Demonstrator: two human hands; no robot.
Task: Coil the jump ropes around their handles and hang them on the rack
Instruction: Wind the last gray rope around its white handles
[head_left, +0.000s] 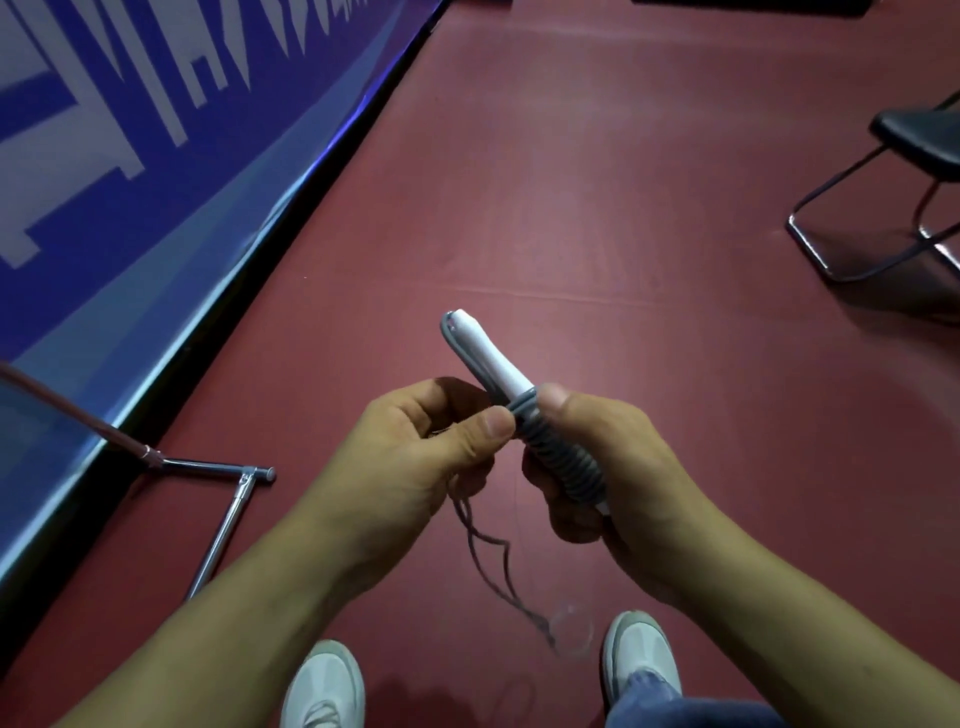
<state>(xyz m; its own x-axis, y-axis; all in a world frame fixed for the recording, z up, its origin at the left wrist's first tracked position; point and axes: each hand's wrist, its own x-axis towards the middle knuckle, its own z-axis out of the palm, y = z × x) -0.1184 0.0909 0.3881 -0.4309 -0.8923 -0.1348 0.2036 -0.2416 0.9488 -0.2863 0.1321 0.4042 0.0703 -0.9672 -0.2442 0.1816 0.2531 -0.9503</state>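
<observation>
Right hand (597, 467): wraps around the white handle (488, 358), thumb on the gray rope coils (563, 462).
Left hand (431, 447): pinches the rope beside the handle.
Loose rope (498, 566): hangs down toward the red floor (623, 208).

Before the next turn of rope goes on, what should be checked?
1. Grip of the right hand on the white handle: ok.
2. Pinch of the left hand on the rope beside the coil: ok.
3. Turns of the coil snug, side by side: ok.
4. All rope wound: not ok, a length hangs down.
5. Hanging length clear of the shoes: cannot tell.
6. The rack in reach: cannot tell.
</observation>
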